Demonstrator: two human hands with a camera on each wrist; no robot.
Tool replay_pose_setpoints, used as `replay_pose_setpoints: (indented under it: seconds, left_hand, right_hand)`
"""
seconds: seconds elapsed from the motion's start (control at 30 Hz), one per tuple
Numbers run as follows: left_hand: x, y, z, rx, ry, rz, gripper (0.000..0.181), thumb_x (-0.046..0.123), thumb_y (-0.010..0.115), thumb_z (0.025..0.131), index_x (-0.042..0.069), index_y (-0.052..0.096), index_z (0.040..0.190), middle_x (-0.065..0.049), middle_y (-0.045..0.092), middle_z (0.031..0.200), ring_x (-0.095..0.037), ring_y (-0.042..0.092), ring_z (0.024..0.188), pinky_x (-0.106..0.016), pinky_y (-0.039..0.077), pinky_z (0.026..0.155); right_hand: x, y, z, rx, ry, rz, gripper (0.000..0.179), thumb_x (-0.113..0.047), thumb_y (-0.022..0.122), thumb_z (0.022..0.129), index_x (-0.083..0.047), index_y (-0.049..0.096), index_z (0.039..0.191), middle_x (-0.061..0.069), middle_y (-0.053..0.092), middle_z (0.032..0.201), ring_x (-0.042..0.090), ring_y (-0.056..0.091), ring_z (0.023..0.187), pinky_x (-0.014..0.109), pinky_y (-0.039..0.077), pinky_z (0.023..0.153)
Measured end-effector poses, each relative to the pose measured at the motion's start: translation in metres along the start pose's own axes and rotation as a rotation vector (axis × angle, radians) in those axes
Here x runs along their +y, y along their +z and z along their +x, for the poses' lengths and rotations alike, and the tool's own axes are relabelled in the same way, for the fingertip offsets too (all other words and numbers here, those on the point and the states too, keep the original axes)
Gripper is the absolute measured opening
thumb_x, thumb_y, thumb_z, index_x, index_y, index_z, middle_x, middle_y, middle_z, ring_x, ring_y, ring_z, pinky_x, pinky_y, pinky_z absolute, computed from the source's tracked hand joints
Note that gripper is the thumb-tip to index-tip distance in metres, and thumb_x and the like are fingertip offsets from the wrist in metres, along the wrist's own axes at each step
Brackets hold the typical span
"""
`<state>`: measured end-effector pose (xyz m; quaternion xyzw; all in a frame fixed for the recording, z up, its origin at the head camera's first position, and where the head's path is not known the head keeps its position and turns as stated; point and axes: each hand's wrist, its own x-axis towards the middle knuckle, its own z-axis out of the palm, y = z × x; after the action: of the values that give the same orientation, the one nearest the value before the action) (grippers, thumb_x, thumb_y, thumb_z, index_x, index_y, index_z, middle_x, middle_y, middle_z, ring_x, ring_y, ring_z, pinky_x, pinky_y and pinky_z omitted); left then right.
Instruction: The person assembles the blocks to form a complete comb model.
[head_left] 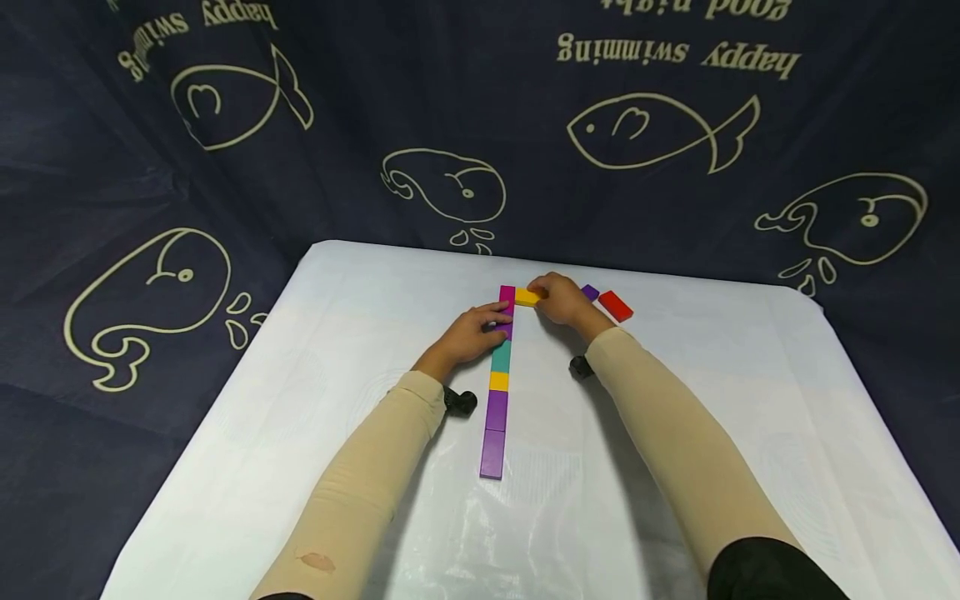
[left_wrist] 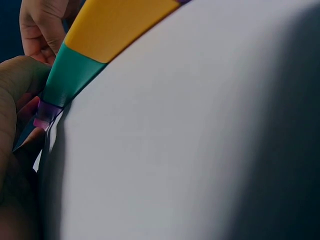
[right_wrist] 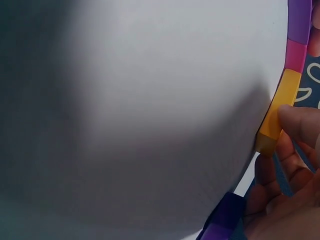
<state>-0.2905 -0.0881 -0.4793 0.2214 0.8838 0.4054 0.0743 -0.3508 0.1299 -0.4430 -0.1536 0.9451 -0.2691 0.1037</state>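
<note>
A straight row of flat coloured blocks runs away from me in the head view: a purple block (head_left: 492,454) nearest, another purple block (head_left: 497,410), a small yellow block (head_left: 498,382), a teal block (head_left: 501,357), then a part-covered purple block and a magenta block (head_left: 507,293) at the far end. The left hand (head_left: 468,333) rests on the far part of the row, its extended fingers touching the purple and magenta blocks. A second yellow block (right_wrist: 282,102) meets the magenta end sideways, and the right hand (head_left: 558,298) pinches it between thumb and fingers.
Beside the right wrist, a red block (head_left: 616,306) and a dark purple block (head_left: 590,292) lie on the white-covered table (head_left: 420,517). Behind the table's far edge hangs a dark cloth (head_left: 525,100) printed with fish and whales.
</note>
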Motion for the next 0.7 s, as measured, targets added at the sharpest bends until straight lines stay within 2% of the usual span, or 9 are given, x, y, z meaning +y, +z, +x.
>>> replay_pose_setpoints:
  seconds: [0.5, 0.7]
  left_hand:
    - [-0.0016, 0.0, 0.0012, 0.007, 0.024, -0.028, 0.037, 0.013, 0.064, 0.095, 0.005, 0.064, 0.131, -0.001, 0.043, 0.154, -0.024, 0.033, 0.144, -0.036, 0.025, 0.118]
    - [-0.0007, -0.0005, 0.0008, 0.004, 0.011, -0.02, 0.037, 0.015, 0.064, 0.096, 0.007, 0.065, 0.132, 0.0, 0.043, 0.154, -0.023, 0.033, 0.144, -0.035, 0.025, 0.118]
  right_hand:
    - [0.0011, 0.002, 0.0043, 0.009, 0.007, -0.004, 0.035, -0.002, 0.057, 0.096, -0.005, 0.062, 0.131, 0.015, 0.054, 0.13, 0.031, 0.05, 0.117, 0.044, 0.039, 0.11]
    - [0.0013, 0.0036, 0.0055, 0.019, 0.019, 0.006, 0.035, -0.002, 0.057, 0.096, -0.006, 0.063, 0.13, 0.016, 0.054, 0.128, 0.031, 0.051, 0.115, 0.044, 0.039, 0.109]
